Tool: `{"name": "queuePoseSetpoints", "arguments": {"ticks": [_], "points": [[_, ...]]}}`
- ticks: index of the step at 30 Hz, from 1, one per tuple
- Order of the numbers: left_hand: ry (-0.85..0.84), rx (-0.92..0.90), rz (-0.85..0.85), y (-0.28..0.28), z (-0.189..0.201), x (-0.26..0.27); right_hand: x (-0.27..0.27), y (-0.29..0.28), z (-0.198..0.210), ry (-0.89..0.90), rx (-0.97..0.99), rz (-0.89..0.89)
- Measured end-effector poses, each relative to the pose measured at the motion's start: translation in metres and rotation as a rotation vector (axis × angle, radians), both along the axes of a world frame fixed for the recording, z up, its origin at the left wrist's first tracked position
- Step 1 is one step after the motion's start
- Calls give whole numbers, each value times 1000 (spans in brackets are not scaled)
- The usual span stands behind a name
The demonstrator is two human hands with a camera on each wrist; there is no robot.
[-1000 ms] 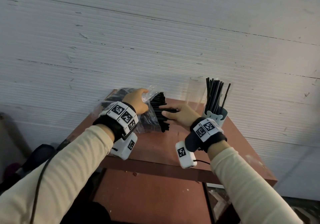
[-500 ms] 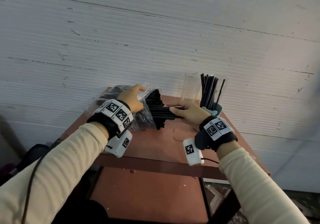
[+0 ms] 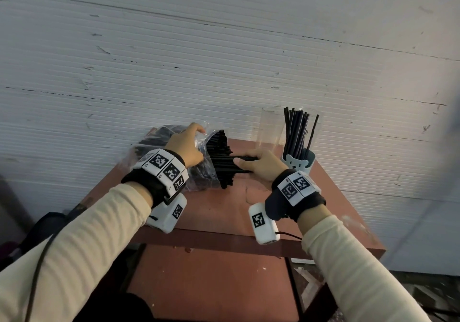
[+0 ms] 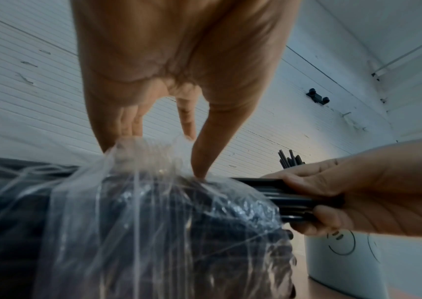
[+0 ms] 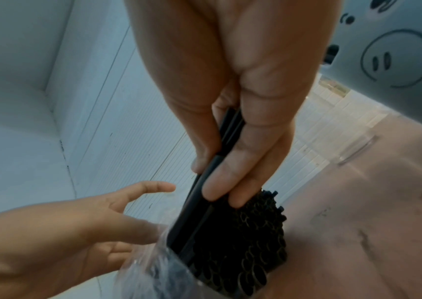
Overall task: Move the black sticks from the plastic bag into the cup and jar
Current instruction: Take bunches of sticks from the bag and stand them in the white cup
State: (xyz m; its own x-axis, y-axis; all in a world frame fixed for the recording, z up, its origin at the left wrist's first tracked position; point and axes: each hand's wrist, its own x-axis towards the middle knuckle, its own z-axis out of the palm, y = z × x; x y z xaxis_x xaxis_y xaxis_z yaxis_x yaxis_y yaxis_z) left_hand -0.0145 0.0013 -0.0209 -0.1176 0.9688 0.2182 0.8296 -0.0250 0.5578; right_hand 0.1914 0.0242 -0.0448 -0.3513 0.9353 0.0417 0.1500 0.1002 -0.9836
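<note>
A clear plastic bag full of black sticks lies at the table's back left. My left hand lies on top of it, gripping the bunched plastic between thumb and fingertips. My right hand pinches a few sticks that jut from the bag's open mouth, thumb above and fingers below. An empty clear jar stands behind my right hand. To its right, a blue bear cup holds several upright sticks.
The reddish-brown table stands against a white ribbed wall. Bare tabletop shows in front of the bag and both hands. A lower shelf sits under the table. A dark cable runs along my left sleeve.
My right hand has closed on a few sticks at the bundle's end and drawn them slightly right, out of the bag's mouth. My left hand stays on the bag.
</note>
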Motion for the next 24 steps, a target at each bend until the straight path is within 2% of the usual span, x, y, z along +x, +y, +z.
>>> {"name": "queuePoseSetpoints", "arguments": {"ticks": [4, 7, 10, 12, 14, 18, 24], "points": [[108, 144, 36, -4, 1, 8, 18, 1, 8, -110, 87, -22], [125, 254, -122, -7, 10, 23, 30, -4, 16, -64, 70, -8], [156, 171, -343, -7, 17, 43, 37, -9, 18, -46, 93, -5], [239, 77, -413, -4, 17, 57, 41, -10, 19, -64, 136, -18], [326, 36, -427, 0, 15, 68, 46, -10, 21, -103, 187, -26], [432, 117, -425, 10, 9, 80, 55, -13, 28, -118, 246, -4], [409, 151, -494, 19, 10, 96, 77, -17, 45, -208, 359, -15]]}}
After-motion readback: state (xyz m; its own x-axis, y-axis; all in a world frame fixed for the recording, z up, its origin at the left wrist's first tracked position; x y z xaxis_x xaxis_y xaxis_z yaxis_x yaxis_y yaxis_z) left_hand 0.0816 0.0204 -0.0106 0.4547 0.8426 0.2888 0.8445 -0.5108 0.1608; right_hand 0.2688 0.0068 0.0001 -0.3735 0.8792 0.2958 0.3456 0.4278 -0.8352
